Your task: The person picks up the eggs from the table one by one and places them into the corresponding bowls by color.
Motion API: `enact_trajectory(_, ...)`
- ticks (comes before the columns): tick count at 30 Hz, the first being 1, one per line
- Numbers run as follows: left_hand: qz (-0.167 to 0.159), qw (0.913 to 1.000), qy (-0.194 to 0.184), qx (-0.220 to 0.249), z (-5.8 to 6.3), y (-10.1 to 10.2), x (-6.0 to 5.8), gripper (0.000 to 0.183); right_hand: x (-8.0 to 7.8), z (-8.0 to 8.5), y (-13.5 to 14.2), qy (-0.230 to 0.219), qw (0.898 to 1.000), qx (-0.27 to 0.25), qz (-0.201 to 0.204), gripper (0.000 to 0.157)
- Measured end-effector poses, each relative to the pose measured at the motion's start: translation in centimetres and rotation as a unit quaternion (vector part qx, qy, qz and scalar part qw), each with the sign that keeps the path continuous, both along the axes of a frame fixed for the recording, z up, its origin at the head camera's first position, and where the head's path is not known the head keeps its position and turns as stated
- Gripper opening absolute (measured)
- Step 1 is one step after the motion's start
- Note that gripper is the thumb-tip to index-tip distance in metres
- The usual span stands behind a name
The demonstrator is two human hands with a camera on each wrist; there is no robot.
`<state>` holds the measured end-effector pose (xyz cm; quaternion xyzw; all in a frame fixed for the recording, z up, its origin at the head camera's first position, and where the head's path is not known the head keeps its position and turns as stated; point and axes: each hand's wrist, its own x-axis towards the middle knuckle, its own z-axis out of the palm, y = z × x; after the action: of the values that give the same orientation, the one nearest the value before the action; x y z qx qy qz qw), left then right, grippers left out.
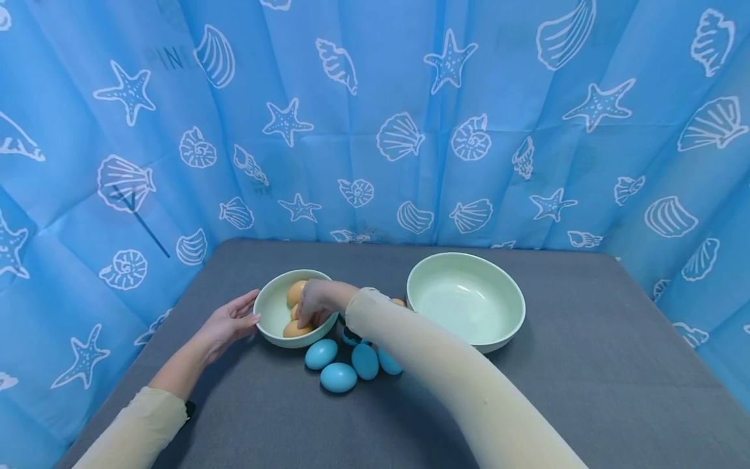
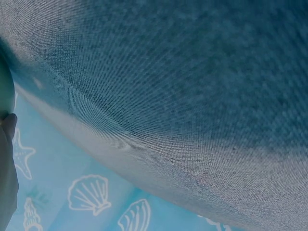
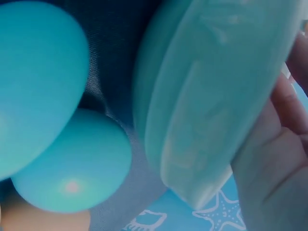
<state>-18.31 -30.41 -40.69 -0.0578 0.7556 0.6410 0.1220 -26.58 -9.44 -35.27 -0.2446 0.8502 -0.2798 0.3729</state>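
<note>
A small pale green bowl (image 1: 271, 311) stands at the left of the table with several brown eggs (image 1: 297, 328) in it. My left hand (image 1: 225, 326) touches the bowl's left side, thumb near the rim and fingers along the outside. In the left wrist view, a fingertip meets the bowl's edge (image 2: 6, 89). My right hand (image 1: 319, 301) reaches over the right rim, its fingers down among the brown eggs; whether they grip one is hidden. Several blue eggs (image 1: 338, 378) lie on the table just in front of the bowl, partly under my right forearm.
A larger pale green bowl (image 1: 469, 306) stands to the right, its visible inside bare. Another brown egg (image 1: 398, 302) shows partly behind my right sleeve (image 1: 445, 365). The grey cloth-covered table (image 1: 609, 365) ends at a blue curtain (image 1: 375, 98) with white shells and starfish.
</note>
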Motion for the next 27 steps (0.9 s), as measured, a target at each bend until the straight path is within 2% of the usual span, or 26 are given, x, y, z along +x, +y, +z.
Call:
enact_trajectory(4,0.001,1.0,0.002,-0.003,-0.1,0.1,0.0,0.069,-0.4,0.5,0.5,-0.033,0.999,-0.017,-0.008,0.016)
enact_trajectory(8,0.003,0.9999,0.003,-0.012,-0.2,0.1,0.0,0.071,-1.0,1.6,1.4,-0.068,0.996,-0.044,-0.027,0.016)
enact_trajectory(13,0.003,0.9999,-0.001,-0.013,-0.2,0.0,0.0,0.071,-1.6,3.2,2.8,-0.096,0.991,-0.08,-0.053,0.024)
enact_trajectory(20,0.002,0.9999,-0.008,-0.006,-0.2,0.0,-0.1,0.07,-3.3,4.9,5.2,-0.084,0.989,-0.099,-0.076,0.034)
enact_trajectory(24,0.002,0.9999,-0.01,-0.005,-0.1,0.0,-0.1,0.069,-4.6,4.9,6.7,-0.075,0.987,-0.109,-0.087,0.034)
enact_trajectory(27,-0.001,1.0,-0.008,-0.003,-0.1,0.0,-0.1,0.069,-5.4,4.5,7.8,-0.061,0.989,-0.107,-0.076,0.034)
